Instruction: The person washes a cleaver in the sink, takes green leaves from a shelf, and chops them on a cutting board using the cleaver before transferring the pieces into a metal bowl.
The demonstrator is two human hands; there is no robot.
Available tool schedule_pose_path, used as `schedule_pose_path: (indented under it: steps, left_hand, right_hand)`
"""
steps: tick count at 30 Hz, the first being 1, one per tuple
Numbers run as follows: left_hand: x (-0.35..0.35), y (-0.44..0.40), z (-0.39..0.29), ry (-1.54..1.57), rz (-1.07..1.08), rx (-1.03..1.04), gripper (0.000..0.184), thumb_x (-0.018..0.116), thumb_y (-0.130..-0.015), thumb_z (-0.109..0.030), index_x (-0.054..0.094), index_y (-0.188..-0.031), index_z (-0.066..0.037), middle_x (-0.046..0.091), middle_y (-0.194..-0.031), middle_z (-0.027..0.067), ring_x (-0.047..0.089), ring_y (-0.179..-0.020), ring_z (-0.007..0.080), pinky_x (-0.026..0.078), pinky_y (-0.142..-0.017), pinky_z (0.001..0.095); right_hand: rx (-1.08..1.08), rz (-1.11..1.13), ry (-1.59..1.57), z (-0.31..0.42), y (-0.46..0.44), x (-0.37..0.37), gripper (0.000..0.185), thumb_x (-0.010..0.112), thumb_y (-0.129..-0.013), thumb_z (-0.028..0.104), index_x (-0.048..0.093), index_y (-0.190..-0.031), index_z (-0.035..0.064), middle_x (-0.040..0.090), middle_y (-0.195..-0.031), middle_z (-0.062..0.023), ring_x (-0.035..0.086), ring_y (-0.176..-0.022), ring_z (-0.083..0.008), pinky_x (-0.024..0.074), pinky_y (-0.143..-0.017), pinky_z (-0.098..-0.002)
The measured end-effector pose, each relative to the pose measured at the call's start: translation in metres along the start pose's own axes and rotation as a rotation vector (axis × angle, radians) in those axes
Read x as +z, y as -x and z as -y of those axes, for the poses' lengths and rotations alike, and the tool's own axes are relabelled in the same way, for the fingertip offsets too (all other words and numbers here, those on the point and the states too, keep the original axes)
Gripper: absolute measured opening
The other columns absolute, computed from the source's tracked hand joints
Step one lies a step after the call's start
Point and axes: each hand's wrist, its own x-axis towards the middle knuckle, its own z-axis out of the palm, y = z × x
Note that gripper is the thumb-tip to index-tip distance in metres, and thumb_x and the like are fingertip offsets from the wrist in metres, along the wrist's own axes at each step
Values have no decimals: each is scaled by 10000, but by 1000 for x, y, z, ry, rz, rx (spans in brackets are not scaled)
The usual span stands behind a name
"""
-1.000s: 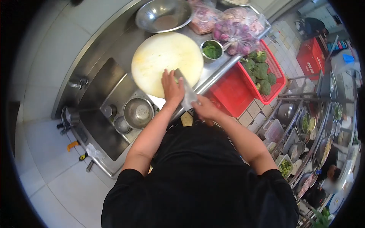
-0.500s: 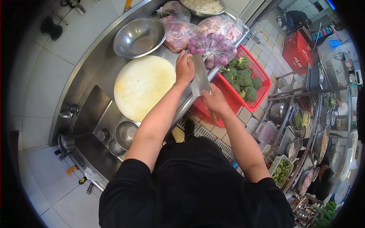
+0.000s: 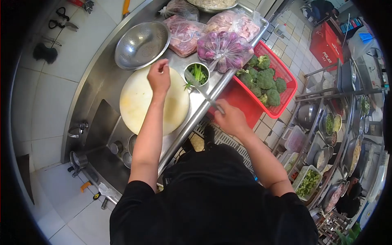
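Observation:
My right hand [image 3: 231, 117] is closed around the handle of a cleaver [image 3: 203, 93], in front of the steel counter's edge. The blade is turned nearly edge-on and slightly blurred; its far end reaches over a small metal cup [image 3: 205, 81] of cut green stalks [image 3: 198, 72]. Some green bits hang over the cup's near left rim. My left hand [image 3: 159, 78] is raised over the round white cutting board [image 3: 141, 100], its fingers loosely curled with nothing visible in them.
A steel colander [image 3: 142, 45], bagged meat [image 3: 183, 37] and a bag of purple onions [image 3: 223, 51] stand along the counter. Below its edge sits a red basket [image 3: 289, 92] of broccoli [image 3: 265, 79]. Shelves [image 3: 304, 97] with pans line the right side. A person [image 3: 324, 9] is far back.
My left hand has left the cleaver's blade and moved left over the board. The blade has turned from broad side to nearly edge-on. The cup of greens now shows.

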Motion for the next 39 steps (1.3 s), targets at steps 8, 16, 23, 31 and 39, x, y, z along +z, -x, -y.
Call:
schedule_pose_path:
  steps: [8,16,23,31,39]
  left_hand:
    - [-88,23,-23,-37,-129,-99,160,681,-885,-69,709,-1034,-15,698,-962,58,651,-837,129,524,-786,268]
    - [-180,99,2,-242,-261,-235,163,691,-898,-89,706,-1035,-2,706,-957,55,641,-822,110,517,-762,265]
    - [-218,151,-1,-205,-274,-375,131,685,-910,-55,708,-1024,5,708,-920,23,632,-824,80,502,-761,242]
    - [-251,173,7,-239,-317,-427,120,682,-918,-66,712,-1017,-4,691,-900,12,607,-800,78,493,-748,235]
    - [-264,165,9,-158,-328,-359,125,689,-915,-88,714,-1001,-2,683,-867,-3,585,-756,64,472,-700,225]
  right_hand:
    - [-531,197,200,23,-49,104,346,519,-879,91,611,-1210,136,629,-984,-175,624,-960,-354,461,-823,-491]
    - [-553,-181,181,22,-105,109,265,639,-832,146,674,-1087,80,615,-1024,-160,630,-929,-347,521,-798,-470]
    - [-275,204,164,-2,-176,80,291,669,-851,194,674,-1116,73,670,-1092,-191,628,-1001,-409,498,-866,-496]
    - [-186,-364,-35,-35,-177,63,342,661,-809,74,672,-1150,54,579,-1266,-230,560,-1170,-392,445,-1017,-433]
    - [-97,-136,26,-55,-138,83,271,801,-730,168,669,-935,51,646,-1028,-187,627,-1010,-366,492,-881,-432]
